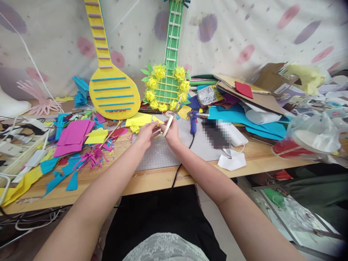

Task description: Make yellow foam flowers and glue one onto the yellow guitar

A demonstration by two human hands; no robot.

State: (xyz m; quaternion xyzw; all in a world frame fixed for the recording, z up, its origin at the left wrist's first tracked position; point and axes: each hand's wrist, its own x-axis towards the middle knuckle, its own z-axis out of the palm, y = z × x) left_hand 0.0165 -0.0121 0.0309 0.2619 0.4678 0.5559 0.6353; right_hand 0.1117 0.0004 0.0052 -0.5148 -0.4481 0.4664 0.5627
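My right hand (171,133) is closed around the pale handle of a pair of scissors (169,125). Their metal blades point up and away, towards the flower-trimmed green paper guitar (170,81). Just left of it, my left hand (146,134) has its fingers stretched towards the right hand and slightly apart; I make out nothing held in them. Yellow paper (140,119) and a small yellow paper flower (134,127) lie right behind the left hand. Under both hands is a grey cutting mat (152,156).
A yellow paper guitar (114,90) leans at the back. Right of my hands stands a purple glue gun (193,121) with its black cord running off the front edge. Magenta sheets (73,136) and scraps cover the left; cardboard (244,92) and a bagged red tub (290,146) lie right.
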